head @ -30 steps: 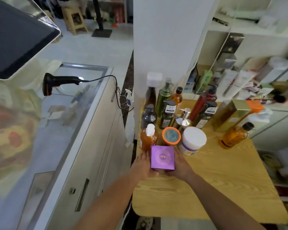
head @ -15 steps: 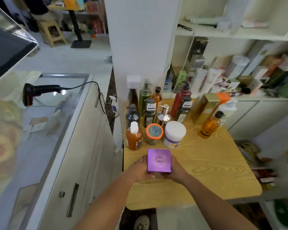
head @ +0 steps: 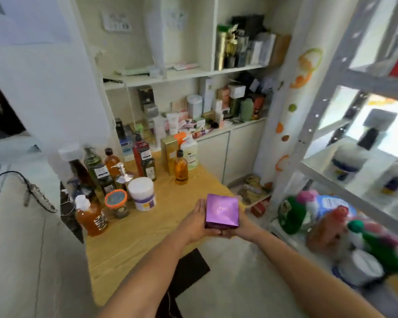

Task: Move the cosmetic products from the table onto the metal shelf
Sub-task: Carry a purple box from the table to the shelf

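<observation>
I carry a shiny purple box [head: 221, 211] between both hands, just above the right edge of the yellow wooden table [head: 133, 244]. My left hand [head: 194, 222] lies along its left side with the thumb under the near edge. Most of my right hand [head: 242, 226] is hidden behind the box's right side. On the table stand a white jar [head: 141, 191], an orange-lidded jar [head: 115, 199], an amber bottle with a white cap [head: 90, 216], another amber bottle [head: 180, 167], a red bottle [head: 139, 154] and a gold box [head: 169, 154]. The grey metal shelf [head: 331, 72] rises at the right.
Blurred jars sit on a middle board of the metal shelf [head: 347, 161], with colourful bottles and toys [head: 326, 221] lower down. White built-in shelves [head: 182, 72] full of products fill the back wall. A white counter [head: 21, 237] runs along the left. A black mat [head: 186, 269] lies on the floor.
Both hands have lifted the purple box off the table and carried it right, to the table's edge. The view has swung right, bringing the metal shelf into sight.
</observation>
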